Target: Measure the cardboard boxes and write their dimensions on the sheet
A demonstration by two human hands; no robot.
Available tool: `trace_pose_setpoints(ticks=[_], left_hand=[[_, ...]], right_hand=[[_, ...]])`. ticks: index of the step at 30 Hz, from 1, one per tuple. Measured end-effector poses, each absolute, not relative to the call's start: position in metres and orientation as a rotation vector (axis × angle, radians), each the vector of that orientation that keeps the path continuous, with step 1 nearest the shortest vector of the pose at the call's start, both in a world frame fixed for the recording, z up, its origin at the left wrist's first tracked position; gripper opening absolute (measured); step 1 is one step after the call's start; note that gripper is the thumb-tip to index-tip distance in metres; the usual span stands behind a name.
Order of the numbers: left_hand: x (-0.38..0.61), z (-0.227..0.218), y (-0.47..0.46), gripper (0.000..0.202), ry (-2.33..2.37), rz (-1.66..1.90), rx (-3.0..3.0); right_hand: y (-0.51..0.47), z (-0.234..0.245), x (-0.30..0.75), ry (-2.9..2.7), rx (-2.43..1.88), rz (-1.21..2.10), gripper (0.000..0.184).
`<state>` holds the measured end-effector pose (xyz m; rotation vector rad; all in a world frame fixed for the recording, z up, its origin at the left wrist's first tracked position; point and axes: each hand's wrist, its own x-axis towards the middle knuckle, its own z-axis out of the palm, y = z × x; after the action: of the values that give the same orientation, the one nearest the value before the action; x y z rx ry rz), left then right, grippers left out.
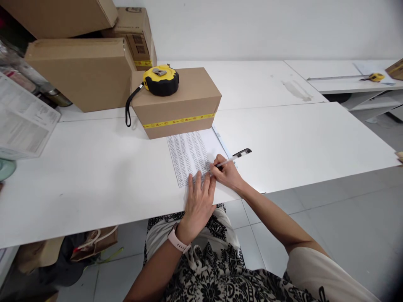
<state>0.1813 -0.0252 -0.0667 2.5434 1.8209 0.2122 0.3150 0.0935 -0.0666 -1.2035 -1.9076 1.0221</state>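
Note:
A printed sheet (189, 153) full of small rows of text lies on the white table (94, 176), its far end tucked under a small cardboard box (179, 100). My left hand (199, 200) lies flat on the sheet's near end, fingers stretched out. My right hand (227, 173) is closed round a pen (234, 157), whose tip touches the sheet's lower right part. A yellow and black tape measure (161, 79) sits on top of the small box, its strap hanging down the left side.
Larger cardboard boxes (82, 71) are stacked at the back left. Printed papers (22, 117) lie at the left edge. A second tape measure (376, 77) with its blade extended rests on the far right table. Bags (94, 243) sit on the floor under the table.

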Motion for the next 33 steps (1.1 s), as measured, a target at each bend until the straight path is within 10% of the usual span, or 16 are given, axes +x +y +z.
trace_pose_setpoints(ticks=[33], left_hand=[[0.1816, -0.0673, -0.0253, 0.094, 1.826, 0.208, 2.555]], right_hand=[[0.0936, -0.0672, 0.3162, -1.871, -1.217, 1.033, 0.021]])
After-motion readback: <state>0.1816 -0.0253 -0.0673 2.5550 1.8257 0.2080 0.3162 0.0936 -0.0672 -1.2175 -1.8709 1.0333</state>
